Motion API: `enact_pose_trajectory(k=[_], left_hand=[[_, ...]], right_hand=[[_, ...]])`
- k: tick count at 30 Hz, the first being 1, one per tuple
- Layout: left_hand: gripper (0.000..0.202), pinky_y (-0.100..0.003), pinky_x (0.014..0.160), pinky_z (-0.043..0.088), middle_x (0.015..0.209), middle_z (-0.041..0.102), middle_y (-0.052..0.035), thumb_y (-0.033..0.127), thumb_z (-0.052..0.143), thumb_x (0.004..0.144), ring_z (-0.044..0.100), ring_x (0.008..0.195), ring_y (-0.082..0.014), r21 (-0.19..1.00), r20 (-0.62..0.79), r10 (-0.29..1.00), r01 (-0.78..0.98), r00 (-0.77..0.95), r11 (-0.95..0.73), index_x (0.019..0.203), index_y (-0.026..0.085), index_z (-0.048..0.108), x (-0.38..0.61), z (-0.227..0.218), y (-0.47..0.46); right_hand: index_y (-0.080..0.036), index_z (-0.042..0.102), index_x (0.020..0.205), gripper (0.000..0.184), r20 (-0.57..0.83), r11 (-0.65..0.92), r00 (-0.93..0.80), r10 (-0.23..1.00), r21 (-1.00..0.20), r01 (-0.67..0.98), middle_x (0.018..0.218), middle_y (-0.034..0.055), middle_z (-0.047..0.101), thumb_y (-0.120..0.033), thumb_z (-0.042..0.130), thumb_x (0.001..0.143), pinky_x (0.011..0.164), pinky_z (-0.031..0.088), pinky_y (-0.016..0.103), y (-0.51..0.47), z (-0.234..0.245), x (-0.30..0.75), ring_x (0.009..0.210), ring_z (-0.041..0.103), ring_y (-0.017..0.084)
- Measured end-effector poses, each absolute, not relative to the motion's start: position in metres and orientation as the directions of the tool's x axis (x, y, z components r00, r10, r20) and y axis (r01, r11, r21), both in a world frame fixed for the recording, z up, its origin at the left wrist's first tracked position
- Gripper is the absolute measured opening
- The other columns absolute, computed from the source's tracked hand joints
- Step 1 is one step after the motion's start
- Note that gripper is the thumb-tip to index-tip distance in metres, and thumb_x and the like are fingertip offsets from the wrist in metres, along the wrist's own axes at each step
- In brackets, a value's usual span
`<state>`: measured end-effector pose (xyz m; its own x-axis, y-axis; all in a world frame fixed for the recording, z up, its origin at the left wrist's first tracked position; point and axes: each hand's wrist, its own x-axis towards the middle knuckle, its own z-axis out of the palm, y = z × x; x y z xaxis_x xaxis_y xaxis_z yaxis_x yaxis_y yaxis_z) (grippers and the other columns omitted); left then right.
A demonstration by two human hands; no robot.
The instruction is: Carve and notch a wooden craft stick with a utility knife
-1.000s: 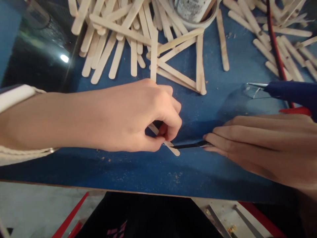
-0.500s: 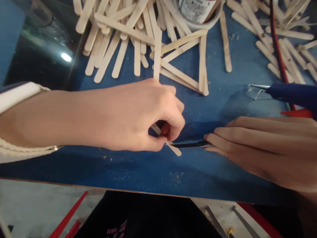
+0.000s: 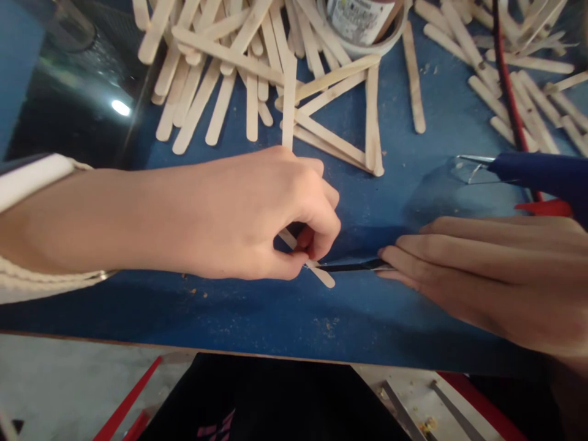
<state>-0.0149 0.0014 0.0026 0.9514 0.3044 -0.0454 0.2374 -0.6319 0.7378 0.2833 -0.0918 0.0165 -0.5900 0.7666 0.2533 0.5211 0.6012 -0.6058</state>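
My left hand (image 3: pixel 248 214) is curled, its thumb and fingers pinching a wooden craft stick (image 3: pixel 316 272) down onto the blue table (image 3: pixel 275 318). My right hand (image 3: pixel 487 275) comes in from the right with its fingers pressed together on a thin dark blade (image 3: pixel 353 266). The blade's tip lies across the stick just beside my left thumb. Most of the stick is hidden under my left hand.
A heap of craft sticks (image 3: pixel 229 55) lies at the back, with a glued stick triangle (image 3: pixel 349 116) in front of it. A blue glue gun (image 3: pixel 537 171) rests at the right, above my right hand. A round container (image 3: pixel 362 21) stands at the top edge.
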Motion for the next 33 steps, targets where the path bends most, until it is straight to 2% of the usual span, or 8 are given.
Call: enact_pose_trajectory(k=[3, 5, 10, 18, 23, 27, 33], left_hand=[[0.018, -0.028, 0.077, 0.048, 0.088, 0.071, 0.0086, 0.023, 0.071, 0.098, 0.061, 0.081, -0.0131, 0.726, -0.017, 0.292, 0.213, 0.956, -0.654, 0.085, 0.032, 0.08, -0.014, 0.001, 0.002], [0.02, -0.028, 0.082, 0.05, 0.086, 0.069, 0.007, 0.029, 0.068, 0.102, 0.061, 0.085, -0.0138, 0.722, 0.017, 0.291, 0.189, 0.957, -0.666, 0.086, 0.03, 0.08, -0.014, 0.0, 0.002], [0.038, -0.032, 0.093, 0.056, 0.084, 0.068, 0.0042, 0.04, 0.055, 0.108, 0.063, 0.084, -0.0134, 0.746, -0.006, 0.292, 0.198, 0.957, -0.636, 0.086, 0.025, 0.082, -0.014, -0.003, 0.001], [0.041, -0.027, 0.079, 0.05, 0.084, 0.068, 0.0053, 0.039, 0.052, 0.111, 0.063, 0.085, -0.0125, 0.701, 0.025, 0.287, 0.188, 0.957, -0.688, 0.087, 0.026, 0.082, -0.014, 0.0, 0.001], [0.044, -0.028, 0.086, 0.055, 0.083, 0.068, 0.0048, 0.041, 0.05, 0.113, 0.065, 0.084, -0.0115, 0.717, 0.056, 0.282, 0.158, 0.958, -0.679, 0.087, 0.026, 0.082, -0.014, -0.003, 0.002], [0.042, -0.033, 0.094, 0.059, 0.086, 0.07, 0.0042, 0.043, 0.052, 0.112, 0.067, 0.086, -0.0125, 0.729, 0.036, 0.28, 0.166, 0.959, -0.664, 0.088, 0.025, 0.082, -0.014, -0.005, 0.003], [0.044, -0.039, 0.098, 0.063, 0.087, 0.071, 0.0036, 0.046, 0.052, 0.11, 0.069, 0.088, -0.0137, 0.719, -0.033, 0.302, 0.233, 0.953, -0.655, 0.087, 0.025, 0.083, -0.013, 0.001, 0.001]], right_hand=[[-0.034, 0.083, 0.119, 0.029, 0.14, 0.638, -0.658, 0.74, -0.458, 0.619, 0.074, -0.0041, 0.073, -0.021, 0.062, 0.105, 0.045, 0.049, 0.038, -0.095, 0.017, 0.283, 0.06, 0.07, 0.02], [-0.035, 0.082, 0.115, 0.029, 0.112, 0.646, -0.669, 0.735, -0.419, 0.638, 0.076, -0.0037, 0.073, -0.024, 0.056, 0.108, 0.047, 0.051, 0.038, -0.097, 0.017, 0.283, 0.063, 0.071, 0.02], [-0.031, 0.08, 0.106, 0.025, 0.062, 0.634, -0.671, 0.739, -0.401, 0.661, 0.088, -0.0021, 0.078, -0.025, 0.057, 0.11, 0.053, 0.055, 0.04, -0.098, 0.019, 0.29, 0.074, 0.075, 0.022], [-0.031, 0.082, 0.089, 0.044, 0.079, 0.693, -0.711, 0.698, -0.324, 0.644, 0.072, -0.0024, 0.07, -0.031, 0.046, 0.115, 0.048, 0.045, 0.036, -0.093, 0.021, 0.282, 0.057, 0.064, 0.016], [-0.031, 0.082, 0.087, 0.048, 0.063, 0.698, -0.718, 0.693, -0.305, 0.648, 0.068, -0.0024, 0.069, -0.033, 0.044, 0.116, 0.048, 0.043, 0.034, -0.092, 0.021, 0.282, 0.056, 0.063, 0.016], [-0.029, 0.081, 0.089, 0.046, 0.064, 0.695, -0.715, 0.696, -0.306, 0.65, 0.075, -0.0018, 0.074, -0.034, 0.045, 0.116, 0.05, 0.045, 0.034, -0.09, 0.022, 0.283, 0.06, 0.067, 0.016], [-0.029, 0.082, 0.089, 0.05, 0.066, 0.78, -0.793, 0.605, -0.246, 0.575, 0.067, -0.0026, 0.068, -0.026, 0.041, 0.116, 0.049, 0.043, 0.032, -0.086, 0.021, 0.275, 0.056, 0.064, 0.014]])
